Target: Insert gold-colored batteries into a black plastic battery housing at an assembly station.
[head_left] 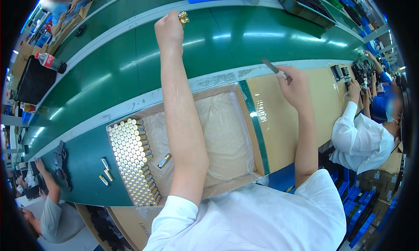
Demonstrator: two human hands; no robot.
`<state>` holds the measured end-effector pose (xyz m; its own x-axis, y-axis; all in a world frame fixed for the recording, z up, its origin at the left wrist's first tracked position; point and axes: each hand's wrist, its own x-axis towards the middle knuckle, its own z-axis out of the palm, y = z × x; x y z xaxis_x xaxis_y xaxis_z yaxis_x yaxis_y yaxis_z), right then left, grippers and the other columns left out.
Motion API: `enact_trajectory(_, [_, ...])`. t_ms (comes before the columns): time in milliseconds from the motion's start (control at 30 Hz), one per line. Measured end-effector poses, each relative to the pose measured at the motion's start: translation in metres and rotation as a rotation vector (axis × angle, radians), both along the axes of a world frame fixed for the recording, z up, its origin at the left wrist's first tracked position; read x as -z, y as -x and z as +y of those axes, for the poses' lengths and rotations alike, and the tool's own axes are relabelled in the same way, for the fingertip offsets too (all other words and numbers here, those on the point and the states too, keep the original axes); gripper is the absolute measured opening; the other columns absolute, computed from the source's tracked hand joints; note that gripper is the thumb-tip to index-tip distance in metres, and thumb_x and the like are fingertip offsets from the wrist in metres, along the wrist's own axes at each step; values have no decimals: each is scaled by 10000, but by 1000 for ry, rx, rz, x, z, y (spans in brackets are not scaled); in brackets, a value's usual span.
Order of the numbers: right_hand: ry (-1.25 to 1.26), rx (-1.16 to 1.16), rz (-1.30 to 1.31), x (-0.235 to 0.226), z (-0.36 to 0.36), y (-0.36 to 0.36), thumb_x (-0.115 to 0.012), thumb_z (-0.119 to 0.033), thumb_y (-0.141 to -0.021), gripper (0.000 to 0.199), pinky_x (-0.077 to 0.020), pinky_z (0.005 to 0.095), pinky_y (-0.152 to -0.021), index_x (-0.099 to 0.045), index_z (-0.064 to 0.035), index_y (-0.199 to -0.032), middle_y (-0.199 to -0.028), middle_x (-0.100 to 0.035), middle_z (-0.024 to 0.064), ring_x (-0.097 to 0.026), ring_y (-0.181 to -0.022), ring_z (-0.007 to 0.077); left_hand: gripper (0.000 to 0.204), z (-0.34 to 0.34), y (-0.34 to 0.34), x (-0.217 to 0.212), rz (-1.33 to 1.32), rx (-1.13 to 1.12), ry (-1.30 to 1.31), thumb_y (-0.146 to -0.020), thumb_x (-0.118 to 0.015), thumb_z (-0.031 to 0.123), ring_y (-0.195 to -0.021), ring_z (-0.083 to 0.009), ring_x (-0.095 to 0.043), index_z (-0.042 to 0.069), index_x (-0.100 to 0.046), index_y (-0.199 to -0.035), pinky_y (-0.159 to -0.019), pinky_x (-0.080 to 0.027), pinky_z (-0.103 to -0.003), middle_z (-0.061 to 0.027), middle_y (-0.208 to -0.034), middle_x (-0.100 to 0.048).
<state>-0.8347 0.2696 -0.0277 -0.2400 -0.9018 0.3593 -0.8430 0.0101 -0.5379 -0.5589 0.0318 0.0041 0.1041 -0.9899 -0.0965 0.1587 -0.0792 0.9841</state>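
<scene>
- Handful of batteries [183, 18]: small cylinders, gold-toned sides, shiny ends outward; exact count hidden by the grip.
- Left hand [169, 32] of the person here: fingers curled closed round that handful, arm stretched across the carton, hand seen against the green belt [235, 37].
- Right hand [295, 86]: fingers closed on a flat grey tool [269, 65], its blade-like end pointing away from the person.
- Battery block [131, 157]: many, upright, tightly packed at the carton's left end; pale round tops, dark-and-gold sides showing along the right edge.
- Single battery [164, 160]: dark and gold, lying tilted in the carton, just right of the block.
- Three loose batteries [106, 172]: gold with darker bands, lying on the counter [83, 170], left of the carton.
- Carton [249, 135]: shallow, brown, lined with crinkled clear film.
</scene>
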Motion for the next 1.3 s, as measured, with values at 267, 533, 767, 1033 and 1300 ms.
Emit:
enact_trajectory(267, [-44, 9, 99, 7, 14, -47, -697, -6, -879, 241, -478, 355, -617, -794, 21, -1097, -780, -669, 109, -555, -617, 242, 299, 4, 5, 3, 61, 23, 11, -942, -595, 274, -599, -116, -465, 23, -707, -827, -538, -373, -273, -33, -717, -614])
enact_trajectory(533, [-157, 34, 120, -19, 18, -66, -645, 27, -872, 241, -502, 385, -631, -788, 55, -1064, -764, -671, 164, -590, -624, 297, 253, 5, 2, 0, 118, -15, 60, -944, -610, 252, -510, -73, -350, 32, -648, -826, -479, -254, -251, -35, -678, -541])
enact_trajectory(767, [-92, 20, 158, -24, 14, -76, -656, 22, -876, 237, -507, 385, -646, -789, 57, -1069, -767, -687, 163, -597, -633, 300, 261, 2, 0, 6, 132, -18, 113, -944, -609, 256, -532, -76, -373, 26, -653, -827, -497, -272, -242, -41, -697, -559])
enact_trajectory(1033, [-4, 45, 193, -17, 7, -75, -674, 13, -883, 231, -498, 367, -639, -793, 56, -1076, -784, -702, 154, -592, -629, 275, 264, 2, 0, 12, 115, 5, 125, -942, -603, 262, -550, -80, -390, 30, -658, -829, -508, -291, -247, -41, -707, -571])
enact_trajectory(1300, [-64, 39, 197, -18, 10, -79, -670, 14, -879, 226, -489, 374, -635, -794, 55, -1064, -772, -678, 154, -580, -633, 280, 344, -14, 7, 8, 7, -52, 51, -954, -570, 299, -582, -156, -490, 39, -680, -756, -564, -381, -297, -36, -668, -603])
